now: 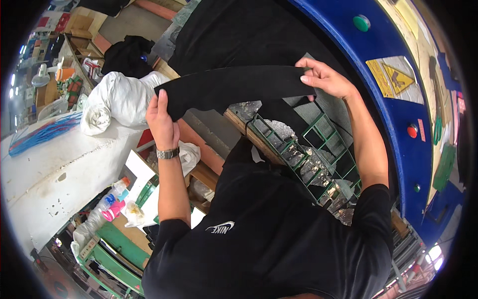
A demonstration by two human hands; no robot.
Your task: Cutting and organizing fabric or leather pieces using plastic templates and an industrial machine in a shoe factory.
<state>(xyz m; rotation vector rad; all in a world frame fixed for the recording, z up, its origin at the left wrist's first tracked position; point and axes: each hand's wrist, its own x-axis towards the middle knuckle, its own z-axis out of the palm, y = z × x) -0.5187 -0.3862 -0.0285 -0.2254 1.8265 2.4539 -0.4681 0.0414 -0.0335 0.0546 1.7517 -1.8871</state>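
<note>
A long strip of black fabric (234, 90) is stretched between my two hands, its lower edge uneven. My left hand (163, 123) pinches its left end, thumb up, a metal watch on the wrist. At the other end my right hand (329, 81) grips the strip between thumb and fingers. Behind the strip lies a large sheet of black fabric (229, 35). Close to my body, under the right part of the strip, are green metal frames (323, 149) with several compartments, which look like cutting dies.
A blue machine body (343, 30) curves along the right, bearing a green button (361, 23), a red button (412, 130) and a yellow warning sign (397, 78). At left, a white cloth bundle (124, 99) and blue cords (45, 133) rest on a white surface (45, 184). Plastic bottles (112, 197) stand below.
</note>
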